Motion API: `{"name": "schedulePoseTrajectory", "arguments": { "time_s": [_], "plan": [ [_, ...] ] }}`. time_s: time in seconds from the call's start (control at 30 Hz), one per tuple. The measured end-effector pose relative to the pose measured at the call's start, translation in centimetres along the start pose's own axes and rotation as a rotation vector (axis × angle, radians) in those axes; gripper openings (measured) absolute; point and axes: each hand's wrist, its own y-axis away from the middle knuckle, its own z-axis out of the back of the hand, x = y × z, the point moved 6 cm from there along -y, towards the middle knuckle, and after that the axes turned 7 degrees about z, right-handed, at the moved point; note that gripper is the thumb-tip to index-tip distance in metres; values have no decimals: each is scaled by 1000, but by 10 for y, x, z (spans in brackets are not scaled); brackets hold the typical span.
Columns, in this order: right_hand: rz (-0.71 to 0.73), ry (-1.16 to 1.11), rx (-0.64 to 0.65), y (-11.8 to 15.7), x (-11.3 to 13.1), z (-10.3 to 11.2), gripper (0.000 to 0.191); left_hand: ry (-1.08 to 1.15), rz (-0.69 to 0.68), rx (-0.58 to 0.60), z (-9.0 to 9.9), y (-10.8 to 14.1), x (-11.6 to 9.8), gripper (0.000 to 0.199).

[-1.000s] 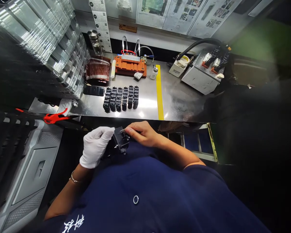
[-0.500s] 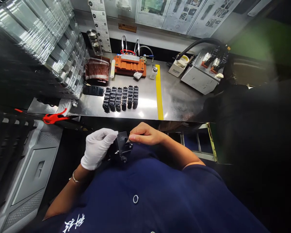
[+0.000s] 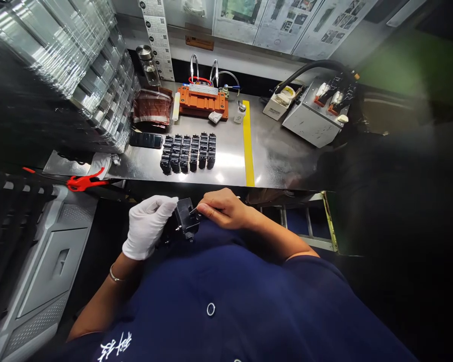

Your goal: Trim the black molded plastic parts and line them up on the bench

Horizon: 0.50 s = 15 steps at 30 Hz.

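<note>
My left hand (image 3: 146,226), in a white glove, is closed around a black plastic part (image 3: 186,216) in front of my chest. The part is box-shaped, with small pegs along its lower side. My bare right hand (image 3: 223,208) pinches a thin metal-tipped tool (image 3: 194,210). Its tip reaches the right side of the part, and most of the tool is hidden inside my fist. I cannot make out whether the tip touches. On the bench beyond, several black plastic parts (image 3: 189,152) stand in neat rows.
An orange fixture (image 3: 202,103) is at the back of the bench, near a phone (image 3: 146,140) and a small bottle (image 3: 239,113). Wrapped trays (image 3: 94,90) are stacked at left. A red air gun (image 3: 85,181) hangs at the bench's front edge. A grey machine (image 3: 313,120) stands right.
My left hand and the black part have shifted slightly left and up. My right hand has drawn a little away from the part, and the thin tool tip now shows between them.
</note>
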Motion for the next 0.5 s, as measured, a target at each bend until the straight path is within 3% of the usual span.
{"name": "schedulePoseTrajectory", "arguments": {
  "time_s": [0.3, 0.4, 0.5],
  "plan": [
    [-79, -74, 57, 3, -4, -1, 50, 8, 7, -39, -1, 3, 1, 33],
    [-168, -258, 194, 6, -10, -3, 55, -11, -18, 18, -6, 5, -2, 29],
    [-150, -486, 380, 8, -4, -8, 63, -23, -69, 81, -8, 5, -7, 29]
  ]
}}
